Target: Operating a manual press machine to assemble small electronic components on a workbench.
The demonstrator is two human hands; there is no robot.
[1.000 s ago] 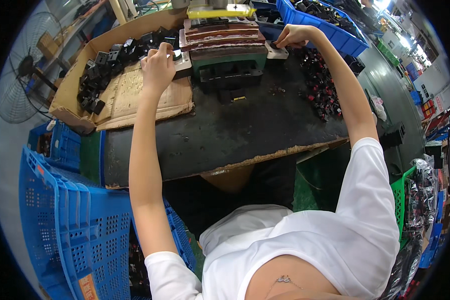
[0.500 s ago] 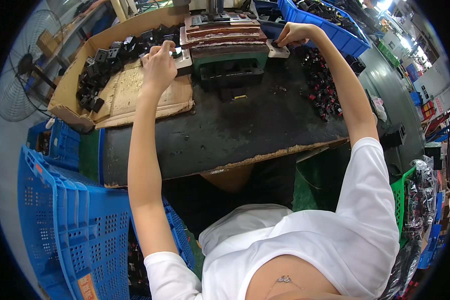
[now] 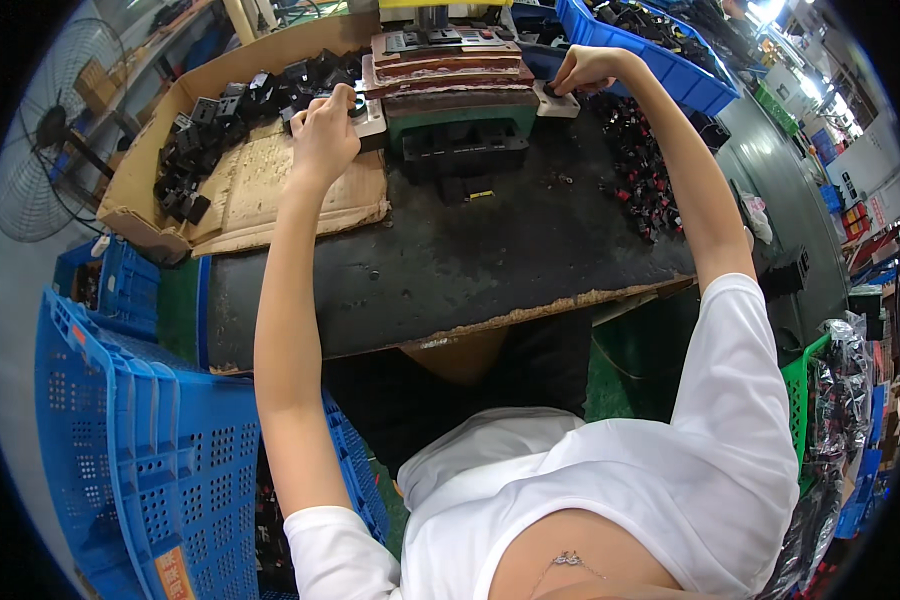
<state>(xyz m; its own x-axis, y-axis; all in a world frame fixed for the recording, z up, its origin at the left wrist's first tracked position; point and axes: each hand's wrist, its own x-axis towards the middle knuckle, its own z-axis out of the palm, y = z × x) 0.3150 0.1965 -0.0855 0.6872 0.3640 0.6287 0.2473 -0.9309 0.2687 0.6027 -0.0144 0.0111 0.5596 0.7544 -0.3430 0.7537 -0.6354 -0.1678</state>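
My left hand (image 3: 326, 136) is curled at the left control box (image 3: 371, 122), its fingers at the dark round push button on top. My right hand (image 3: 592, 70) has its fingers bent together onto the black push button of the right control box (image 3: 554, 105). Between the boxes stands a press with a stack of brown and reddish plates (image 3: 450, 75) over a green base (image 3: 450, 112). A long black plastic housing (image 3: 465, 153) sits at the front of the base. Before it lies a small black part (image 3: 462, 190) with a yellow mark.
A cardboard box (image 3: 245, 200) of black plastic parts stands at left. Small red and black parts (image 3: 645, 170) are heaped at right, below a blue bin (image 3: 660, 50). A blue crate (image 3: 170, 430) stands left of my lap. The dark bench has a worn front edge (image 3: 530, 312).
A yellow piece has come into view at the top of the press, by its column. My left hand has shifted slightly right and nearer to me; my right hand is almost unmoved.
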